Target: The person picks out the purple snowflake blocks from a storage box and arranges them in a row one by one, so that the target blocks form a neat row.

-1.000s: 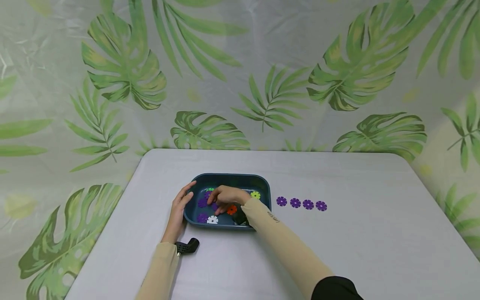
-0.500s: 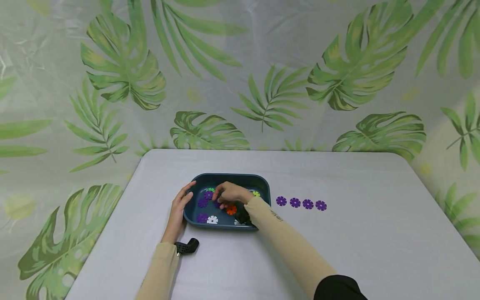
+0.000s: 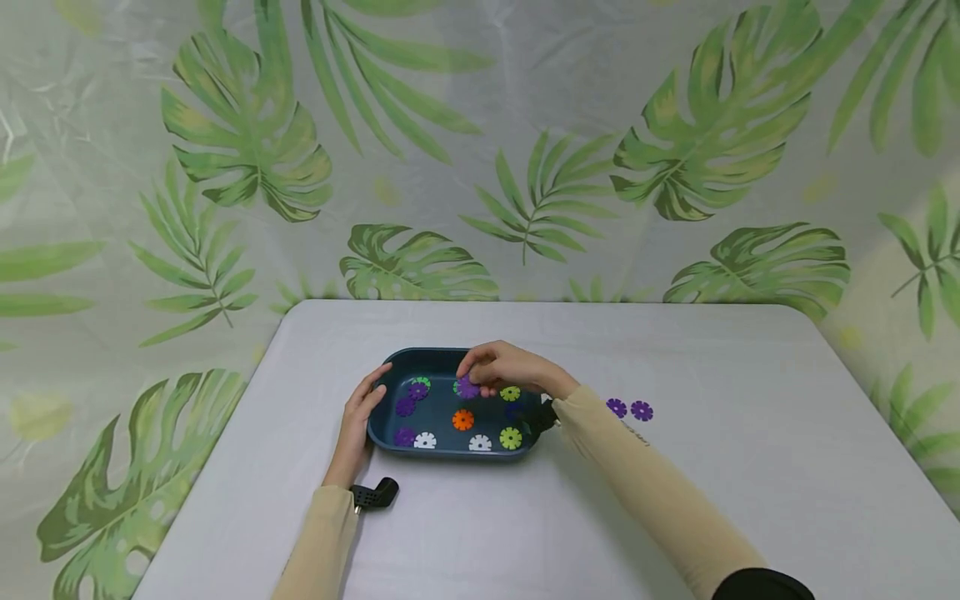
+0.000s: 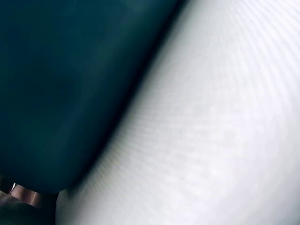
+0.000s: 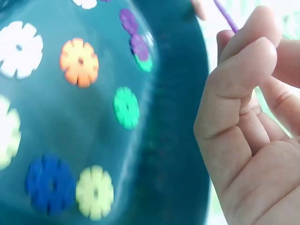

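Observation:
My right hand (image 3: 513, 367) pinches a purple notched disc (image 3: 468, 387), a snowflake building disc, between thumb and fingers above the dark teal tray (image 3: 431, 359). Only the disc's thin edge (image 5: 227, 17) shows in the right wrist view. At the tray's left end, my left hand (image 3: 356, 425) holds the rim. The left wrist view has mostly the tray's outer wall (image 4: 70, 84). Inside lie more discs: several purple ones, an orange disc (image 3: 462, 420), white ones, yellow-green ones, a green disc (image 5: 126, 108) and a blue disc (image 5: 50, 183).
On the white table (image 3: 750, 467), right of the tray, two purple discs (image 3: 641, 411) show past the right forearm, which covers that row's left part. A leaf-patterned cloth (image 3: 555, 100) hangs behind the table.
My right hand has lifted a purple disc from the tray's floor and moved right with it. The forearm now hides part of the purple row. My left hand and the tray stay put.

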Action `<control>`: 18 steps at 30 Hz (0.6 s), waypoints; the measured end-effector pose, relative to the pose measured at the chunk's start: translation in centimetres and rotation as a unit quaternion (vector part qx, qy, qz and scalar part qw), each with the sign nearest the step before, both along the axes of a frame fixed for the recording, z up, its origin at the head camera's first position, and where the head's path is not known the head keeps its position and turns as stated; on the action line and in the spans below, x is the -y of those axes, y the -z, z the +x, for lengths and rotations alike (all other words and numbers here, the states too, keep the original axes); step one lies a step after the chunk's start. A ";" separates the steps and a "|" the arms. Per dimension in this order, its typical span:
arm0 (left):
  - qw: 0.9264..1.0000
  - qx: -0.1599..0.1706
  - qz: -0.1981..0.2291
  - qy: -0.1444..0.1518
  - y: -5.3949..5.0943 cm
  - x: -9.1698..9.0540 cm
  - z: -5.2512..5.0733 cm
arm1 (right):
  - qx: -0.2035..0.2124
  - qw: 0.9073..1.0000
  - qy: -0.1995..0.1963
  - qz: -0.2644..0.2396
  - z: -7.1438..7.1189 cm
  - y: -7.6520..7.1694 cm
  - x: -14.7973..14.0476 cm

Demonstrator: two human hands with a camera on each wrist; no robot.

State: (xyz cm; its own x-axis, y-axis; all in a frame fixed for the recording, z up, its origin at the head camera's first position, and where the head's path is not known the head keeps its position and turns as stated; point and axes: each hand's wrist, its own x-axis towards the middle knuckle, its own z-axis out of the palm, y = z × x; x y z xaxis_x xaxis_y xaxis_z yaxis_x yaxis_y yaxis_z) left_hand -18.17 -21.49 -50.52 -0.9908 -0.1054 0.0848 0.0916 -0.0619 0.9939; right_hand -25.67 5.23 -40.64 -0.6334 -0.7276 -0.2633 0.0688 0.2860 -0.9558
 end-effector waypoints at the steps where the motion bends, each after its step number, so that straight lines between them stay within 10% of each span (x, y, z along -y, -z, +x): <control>1: 1.000 0.001 -0.001 0.000 0.0 0.0 0.0 | -0.004 1.000 0.005 -0.001 0.0 0.0 -0.8; 18: 1.000 0.007 0.002 0.005 0.0 0.1 0.1 | -0.027 0.992 0.121 0.027 0.5 2.6 -16.9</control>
